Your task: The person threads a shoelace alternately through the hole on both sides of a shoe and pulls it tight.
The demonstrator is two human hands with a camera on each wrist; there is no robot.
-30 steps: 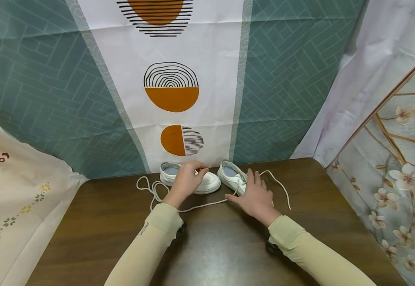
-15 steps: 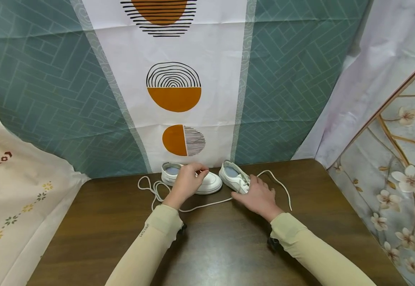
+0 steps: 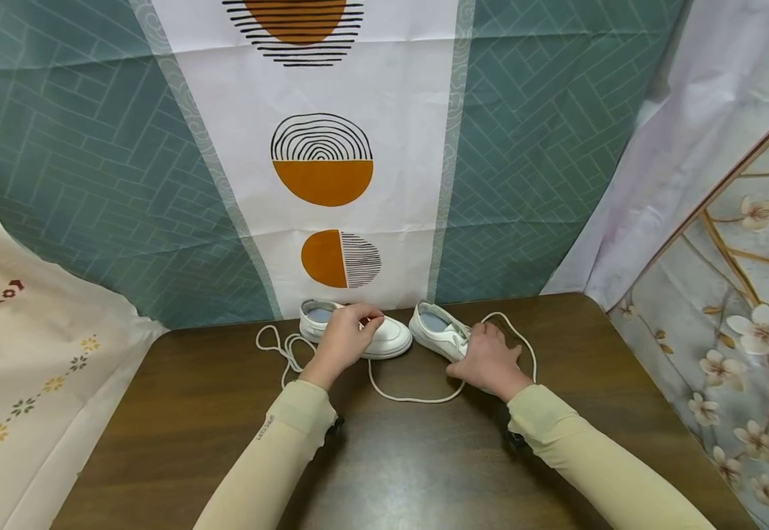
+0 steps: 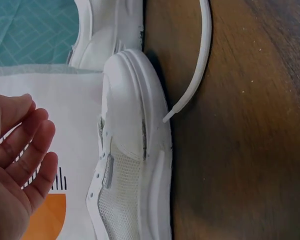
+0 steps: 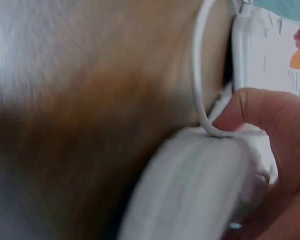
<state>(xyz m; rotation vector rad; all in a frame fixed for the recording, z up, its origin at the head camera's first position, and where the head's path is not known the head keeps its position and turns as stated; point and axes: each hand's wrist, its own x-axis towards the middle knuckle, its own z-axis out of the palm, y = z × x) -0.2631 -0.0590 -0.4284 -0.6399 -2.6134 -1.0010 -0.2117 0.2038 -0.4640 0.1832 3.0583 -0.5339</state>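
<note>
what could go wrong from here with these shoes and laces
The lace runs right by the thumb of the right hand, which grips the held shoe, so it might get pinched or dragged if that shoe moves.
Its free tip lies by the sole edge of the other shoe; shifting that shoe might trap it.
The looped cord on the table beside the other shoe could tangle if pulled.

A dark brown table [image 3: 179, 442] has a shiny spot [image 3: 401, 467] on top. Behind it hangs a big cloth [image 3: 530, 162] — green on both sides, with a white stripe [image 3: 401, 110] down the middle and round shapes [image 3: 322, 184] in orange and black. A cream cloth [image 3: 60, 309] hangs left, a pale flowery cloth [image 3: 703, 412] right.
</note>
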